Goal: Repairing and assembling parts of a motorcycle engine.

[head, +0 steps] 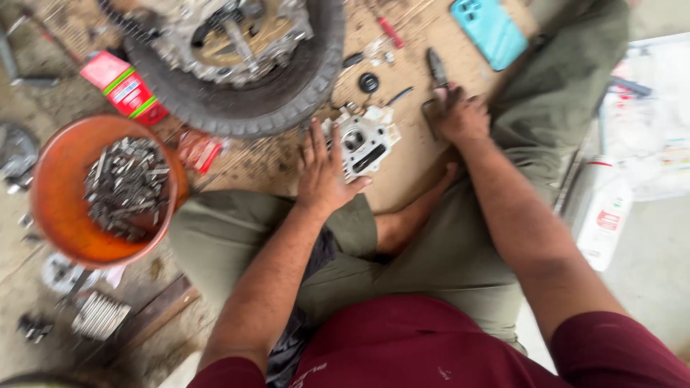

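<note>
Grey metal engine part [365,138], blocky with a round bore and fins, sits on a sheet of brown cardboard [417,179] on the floor, just below the wheel and right in front of the person's crossed legs. Left hand [325,172] lies flat and spread, fingers open, palm down beside the part with thumb touching its lower edge; steadying it, not gripping. Right hand [458,115] is closed around the handles of a pair of pliers [436,72], whose dark nose points up and away from the part. Pliers are near the part but apart from it, no contact. Judging from this: the part is already off the machine and lying loose, and small pieces are scattered around it, including a black round cap [369,82] and a red-handled tool [390,32], so stripping looks well under way; tool work on the part itself is not yet begun in this frame. Whether anything is still bolted to the part is too blurred to tell. Further out: a motorcycle wheel [244,65] with tyre and hub at top, an orange bowl [61,208] full of bolts and bits at left, a red box [123,88] by the tyre, a teal phone [490,30] top right, a white bottle [606,215] at right.
</note>
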